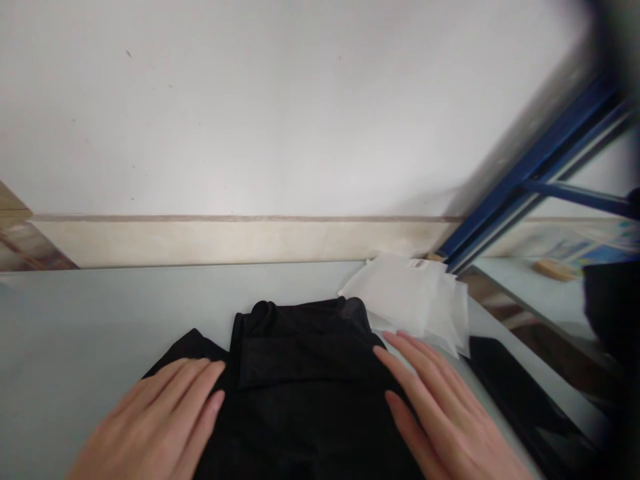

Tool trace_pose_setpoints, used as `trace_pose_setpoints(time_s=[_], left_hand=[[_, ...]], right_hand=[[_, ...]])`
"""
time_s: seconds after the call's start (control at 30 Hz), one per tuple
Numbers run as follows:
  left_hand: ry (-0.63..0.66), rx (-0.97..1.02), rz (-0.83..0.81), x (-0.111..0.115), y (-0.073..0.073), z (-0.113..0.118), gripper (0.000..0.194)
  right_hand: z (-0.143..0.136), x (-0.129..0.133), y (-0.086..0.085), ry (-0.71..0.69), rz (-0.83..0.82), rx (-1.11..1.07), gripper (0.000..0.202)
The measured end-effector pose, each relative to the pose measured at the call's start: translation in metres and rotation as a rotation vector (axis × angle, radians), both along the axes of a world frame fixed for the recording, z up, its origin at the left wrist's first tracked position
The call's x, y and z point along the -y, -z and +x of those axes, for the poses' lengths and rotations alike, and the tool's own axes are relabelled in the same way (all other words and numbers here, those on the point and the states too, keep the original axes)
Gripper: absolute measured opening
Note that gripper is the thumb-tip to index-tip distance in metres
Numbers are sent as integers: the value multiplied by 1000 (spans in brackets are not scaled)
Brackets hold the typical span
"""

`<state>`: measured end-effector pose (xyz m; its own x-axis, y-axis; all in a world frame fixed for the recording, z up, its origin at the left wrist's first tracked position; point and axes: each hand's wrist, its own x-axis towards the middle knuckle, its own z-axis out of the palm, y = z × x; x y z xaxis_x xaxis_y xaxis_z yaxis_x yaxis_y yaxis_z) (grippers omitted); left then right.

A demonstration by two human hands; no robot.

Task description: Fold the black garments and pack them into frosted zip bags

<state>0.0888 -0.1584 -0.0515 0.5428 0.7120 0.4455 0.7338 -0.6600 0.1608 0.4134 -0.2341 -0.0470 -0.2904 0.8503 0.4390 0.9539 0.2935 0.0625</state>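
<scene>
A black cloth item (305,413) lies on the pale table at the bottom centre, with a folded band across its upper part and a pointed flap sticking out at the left. My left hand (160,413) rests at its left side, fingers stretched out and palm down over the flap. Over the right edge of the cloth lies my right hand (435,400), its fingers extended and slightly apart. Neither hand grips anything that shows.
Translucent plastic bags (410,293) lie behind my right hand. A black flat object (525,400) is at the right. The pale table (100,307) meets a white wall (280,113). A blue metal frame (530,160) stands on the right.
</scene>
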Motion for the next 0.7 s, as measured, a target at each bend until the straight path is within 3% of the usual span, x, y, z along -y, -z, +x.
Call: trace_pose_setpoints(time_s=[0.1,0.17,0.27,0.37,0.47,0.53,0.63,0.7], left_hand=[[183,-161,197,8,-4,45,40],[155,-234,161,9,5,66,43],[96,-298,56,7,24,70,44],[111,-313,78,10,27,53,48],[152,-265,176,12,12,22,47],[57,-182,141,5,1,-3,42],[-328,-20,-173,-24,-9,-36,39],[-392,45,-467,-48,-10,-45,50]], right_hand=[[-14,-17,3,-113,-95,128,50],[-16,-27,14,-135,-161,173,51],[-10,-34,32,-137,-220,182,53],[-3,-33,41,-151,-217,159,57],[2,-32,38,-173,-164,121,59],[7,-31,28,-205,-101,80,55],[14,-26,8,-206,-4,-95,42],[16,-18,-2,-182,29,-271,32]])
